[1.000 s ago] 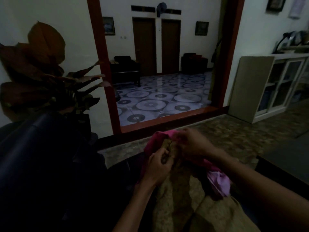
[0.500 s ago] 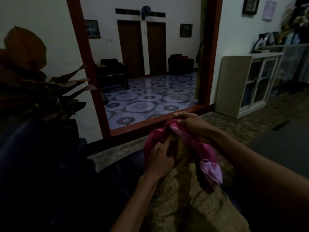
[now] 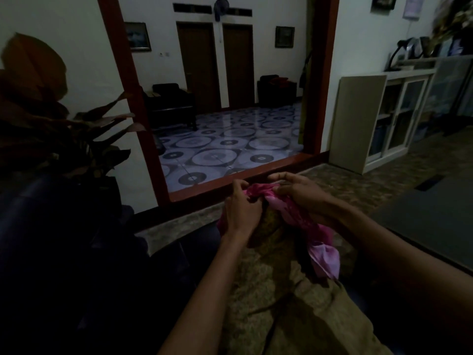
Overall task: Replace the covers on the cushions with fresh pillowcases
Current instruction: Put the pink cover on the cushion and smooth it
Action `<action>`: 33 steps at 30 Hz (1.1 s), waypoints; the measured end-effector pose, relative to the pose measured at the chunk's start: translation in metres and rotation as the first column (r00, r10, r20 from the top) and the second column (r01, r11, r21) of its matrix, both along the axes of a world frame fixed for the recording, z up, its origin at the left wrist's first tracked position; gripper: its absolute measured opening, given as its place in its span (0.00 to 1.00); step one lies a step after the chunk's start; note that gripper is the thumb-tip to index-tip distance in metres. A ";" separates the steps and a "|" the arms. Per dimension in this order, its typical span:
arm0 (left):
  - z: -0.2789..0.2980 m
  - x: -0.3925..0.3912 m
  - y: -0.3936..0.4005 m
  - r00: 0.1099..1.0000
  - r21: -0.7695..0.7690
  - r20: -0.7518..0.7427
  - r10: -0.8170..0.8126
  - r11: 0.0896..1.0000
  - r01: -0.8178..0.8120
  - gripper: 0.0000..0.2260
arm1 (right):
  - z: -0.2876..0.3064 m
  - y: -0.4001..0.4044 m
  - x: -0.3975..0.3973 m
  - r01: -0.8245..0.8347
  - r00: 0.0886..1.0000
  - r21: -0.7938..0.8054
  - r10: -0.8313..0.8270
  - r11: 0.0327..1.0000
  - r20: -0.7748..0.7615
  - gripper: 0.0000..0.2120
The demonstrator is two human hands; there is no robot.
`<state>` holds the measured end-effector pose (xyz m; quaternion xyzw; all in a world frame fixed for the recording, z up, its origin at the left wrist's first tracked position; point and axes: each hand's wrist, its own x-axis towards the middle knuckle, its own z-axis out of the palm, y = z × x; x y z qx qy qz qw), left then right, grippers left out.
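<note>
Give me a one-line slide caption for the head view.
Both hands, left hand and right hand, grip bunched pink pillowcase over tan patterned cushion in a dim room.

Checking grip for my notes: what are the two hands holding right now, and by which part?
Both the left hand and right hand grip the pink cloth at its bunched top edge, over the brown cushion.

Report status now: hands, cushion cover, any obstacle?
Left hand and right hand both grip bunched pink cover. Brown cushion on lap. No obstacle seen.
</note>
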<state>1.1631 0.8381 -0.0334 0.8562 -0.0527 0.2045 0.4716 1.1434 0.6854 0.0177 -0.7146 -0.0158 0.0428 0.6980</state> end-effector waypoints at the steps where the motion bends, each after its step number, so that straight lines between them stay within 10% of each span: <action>1: 0.006 0.004 0.000 1.000 0.028 -0.024 0.006 1.000 -0.005 0.08 | 0.003 0.003 -0.003 0.016 1.000 -0.008 -0.016 1.000 0.019 0.12; 7: 0.009 0.023 -0.005 0.991 0.070 -0.132 -0.020 0.997 0.030 0.02 | -0.018 0.025 -0.004 0.220 0.971 -0.605 -0.113 0.765 0.210 0.52; 19: -0.019 0.042 0.032 0.985 0.016 -0.111 -0.136 0.990 0.138 0.13 | -0.076 0.038 -0.007 0.284 0.951 -0.657 -0.290 0.699 0.103 0.64; 28: -0.011 0.050 0.052 0.987 0.316 0.113 -0.118 0.946 0.077 0.12 | -0.035 0.002 -0.001 0.136 0.991 -0.608 -0.113 0.782 0.077 0.35; 33: -0.018 0.057 0.039 0.990 0.129 0.109 0.084 0.987 -0.098 0.07 | -0.016 -0.023 0.004 0.088 0.996 -0.605 -0.073 0.792 0.051 0.15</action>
